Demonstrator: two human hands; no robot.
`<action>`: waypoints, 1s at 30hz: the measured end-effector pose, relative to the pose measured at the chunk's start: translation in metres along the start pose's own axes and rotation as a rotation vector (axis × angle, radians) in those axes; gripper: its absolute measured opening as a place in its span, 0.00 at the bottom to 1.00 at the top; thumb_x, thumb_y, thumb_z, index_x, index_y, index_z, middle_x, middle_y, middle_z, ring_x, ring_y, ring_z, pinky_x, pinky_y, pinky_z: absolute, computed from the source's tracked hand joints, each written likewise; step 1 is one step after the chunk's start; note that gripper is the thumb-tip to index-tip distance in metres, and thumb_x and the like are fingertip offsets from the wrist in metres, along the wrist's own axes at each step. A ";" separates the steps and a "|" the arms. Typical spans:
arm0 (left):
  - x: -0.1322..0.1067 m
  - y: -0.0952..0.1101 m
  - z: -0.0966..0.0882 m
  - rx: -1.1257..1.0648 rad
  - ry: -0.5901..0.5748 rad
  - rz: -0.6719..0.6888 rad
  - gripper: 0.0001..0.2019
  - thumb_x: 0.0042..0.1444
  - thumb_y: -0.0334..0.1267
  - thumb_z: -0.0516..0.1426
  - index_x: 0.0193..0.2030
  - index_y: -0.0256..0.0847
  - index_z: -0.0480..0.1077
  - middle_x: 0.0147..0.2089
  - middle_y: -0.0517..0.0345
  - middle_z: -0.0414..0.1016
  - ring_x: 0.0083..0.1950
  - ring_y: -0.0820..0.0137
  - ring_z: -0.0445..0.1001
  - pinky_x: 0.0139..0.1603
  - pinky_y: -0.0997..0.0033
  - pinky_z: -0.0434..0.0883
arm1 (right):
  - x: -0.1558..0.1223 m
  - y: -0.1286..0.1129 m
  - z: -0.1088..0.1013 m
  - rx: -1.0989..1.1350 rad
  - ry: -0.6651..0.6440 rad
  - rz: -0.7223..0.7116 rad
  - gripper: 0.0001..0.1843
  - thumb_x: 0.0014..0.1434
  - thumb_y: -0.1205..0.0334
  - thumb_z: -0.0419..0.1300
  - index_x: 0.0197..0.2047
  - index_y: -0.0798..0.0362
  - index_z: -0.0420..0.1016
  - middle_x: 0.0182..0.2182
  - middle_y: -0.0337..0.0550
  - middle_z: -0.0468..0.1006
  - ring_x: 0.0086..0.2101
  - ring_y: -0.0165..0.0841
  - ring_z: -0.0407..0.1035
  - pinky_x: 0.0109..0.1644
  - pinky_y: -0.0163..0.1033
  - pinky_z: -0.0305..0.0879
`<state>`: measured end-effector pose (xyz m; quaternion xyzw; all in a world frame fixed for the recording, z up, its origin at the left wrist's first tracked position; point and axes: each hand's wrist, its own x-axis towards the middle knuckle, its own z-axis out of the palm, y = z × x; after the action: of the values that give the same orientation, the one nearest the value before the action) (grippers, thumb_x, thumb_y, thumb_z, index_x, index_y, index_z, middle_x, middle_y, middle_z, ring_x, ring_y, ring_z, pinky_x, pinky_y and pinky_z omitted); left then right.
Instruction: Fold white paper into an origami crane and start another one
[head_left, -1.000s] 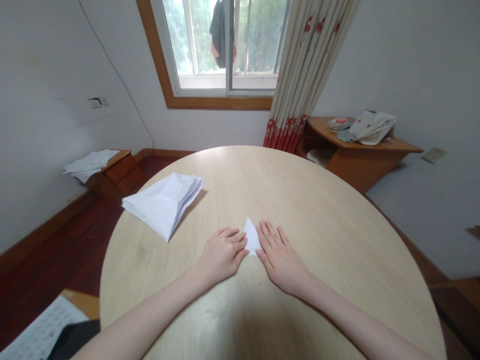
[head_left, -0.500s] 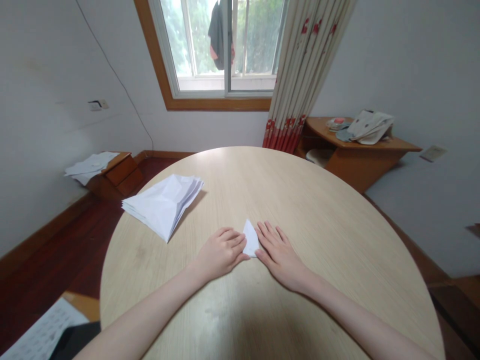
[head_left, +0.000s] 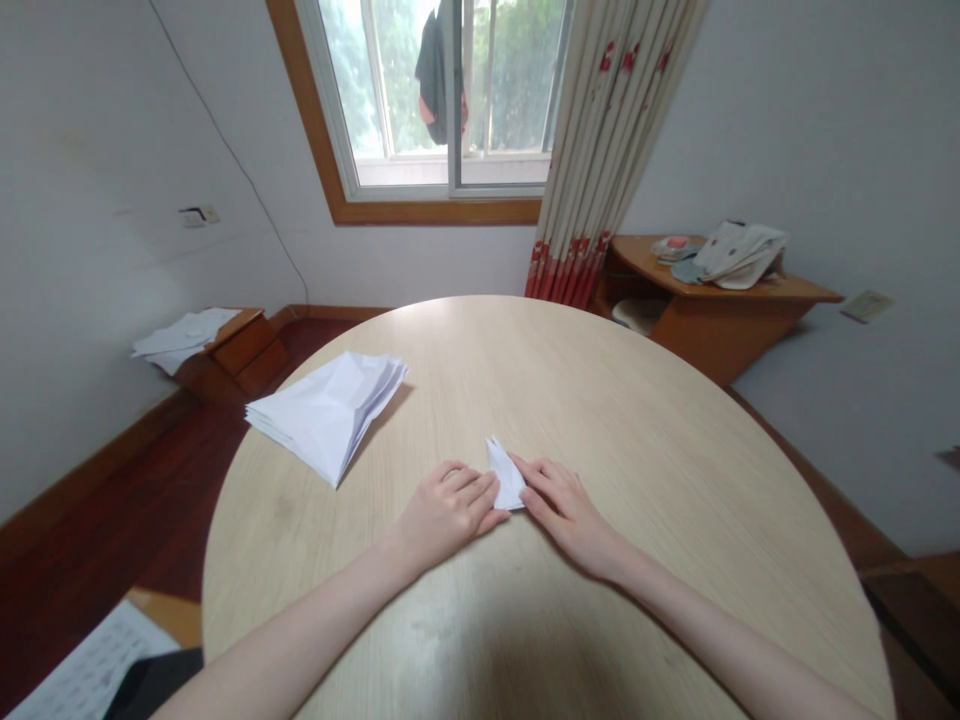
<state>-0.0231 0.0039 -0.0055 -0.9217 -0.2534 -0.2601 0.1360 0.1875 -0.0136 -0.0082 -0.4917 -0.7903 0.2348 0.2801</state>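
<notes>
A small white piece of folded paper (head_left: 508, 482), roughly triangular with its tip pointing away from me, is on the round table between my hands. My left hand (head_left: 452, 508) rests at its left edge, fingers close together with their tips on the paper and the thumb by its lower edge. On the other side, my right hand (head_left: 566, 515) grips the right edge between thumb and bent fingers. Farther left lies a larger stack of folded white paper (head_left: 330, 408), its layers fanned at the ends, apart from both hands.
The round wooden table (head_left: 637, 430) fills the middle. A small cabinet (head_left: 244, 350) with papers stands at the left wall. At the right, a corner desk (head_left: 739, 315) carries a cloth bag (head_left: 742, 252). A curtain (head_left: 592, 150) hangs beside the window.
My right hand's flat fingers have bent and drawn in to grip the paper's right edge. The small paper has turned and shifted slightly right, its tip now looking split. My left hand moved slightly right.
</notes>
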 end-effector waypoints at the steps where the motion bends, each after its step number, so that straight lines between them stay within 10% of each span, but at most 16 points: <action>1: 0.000 0.000 0.000 -0.007 0.004 -0.003 0.14 0.68 0.41 0.49 0.45 0.34 0.72 0.43 0.50 0.80 0.40 0.65 0.78 0.43 0.62 0.72 | 0.000 0.000 -0.001 0.036 -0.001 -0.001 0.24 0.68 0.51 0.45 0.62 0.47 0.65 0.41 0.47 0.75 0.44 0.40 0.68 0.53 0.52 0.63; 14: -0.003 0.004 0.001 -0.345 0.107 -0.192 0.10 0.67 0.35 0.49 0.50 0.38 0.68 0.49 0.46 0.74 0.50 0.66 0.75 0.50 0.65 0.74 | -0.001 -0.004 0.013 0.597 0.197 0.096 0.30 0.60 0.56 0.57 0.63 0.50 0.56 0.37 0.43 0.74 0.35 0.32 0.71 0.43 0.43 0.70; 30: 0.005 0.016 -0.006 -0.822 0.171 -0.651 0.06 0.61 0.39 0.56 0.40 0.39 0.71 0.47 0.50 0.70 0.51 0.64 0.72 0.53 0.59 0.70 | -0.005 -0.010 0.010 0.386 0.196 -0.016 0.10 0.61 0.54 0.56 0.42 0.50 0.64 0.32 0.41 0.71 0.33 0.33 0.68 0.39 0.40 0.69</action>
<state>-0.0128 -0.0099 0.0001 -0.7480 -0.3916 -0.4412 -0.3042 0.1766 -0.0228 -0.0102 -0.4432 -0.7037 0.3306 0.4462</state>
